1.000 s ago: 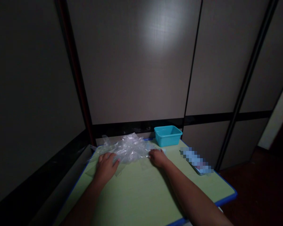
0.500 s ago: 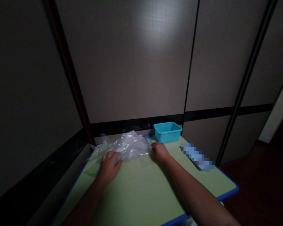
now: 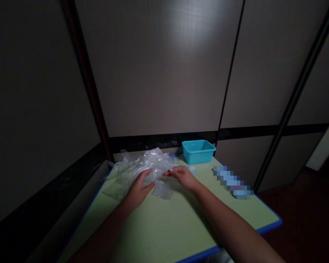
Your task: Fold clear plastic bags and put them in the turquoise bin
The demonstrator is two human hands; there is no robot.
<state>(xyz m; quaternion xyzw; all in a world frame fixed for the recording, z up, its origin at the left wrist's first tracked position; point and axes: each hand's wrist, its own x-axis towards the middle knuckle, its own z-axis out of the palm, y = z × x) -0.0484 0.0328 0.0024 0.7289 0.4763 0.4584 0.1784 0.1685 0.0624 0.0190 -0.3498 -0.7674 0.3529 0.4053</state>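
Note:
A heap of crumpled clear plastic bags (image 3: 150, 160) lies toward the back left of a pale green table. My left hand (image 3: 138, 188) is at the front edge of the heap, thumb and fingers apart, with nothing gripped. To its right, my right hand (image 3: 184, 178) has its fingertips pinched together over the plastic, seemingly on a clear plastic bag; the exact hold is hard to see in the dim light. Just below and between both hands, a flat, squarish end of clear plastic (image 3: 162, 191) shows against the table.
A turquoise plastic basin (image 3: 199, 157) stands at the table's back edge. Right of it lies a blurred-out, phone-like flat object (image 3: 233, 182). A small pale bluish thing (image 3: 192, 170) shows behind my right hand. Dark cabinet panels (image 3: 164, 80) rise behind the blue-edged table (image 3: 159, 226).
My right hand has moved left over the heap, and my left hand has shifted right, so they are closer together. A flat plastic end now shows between them. The view has tilted slightly.

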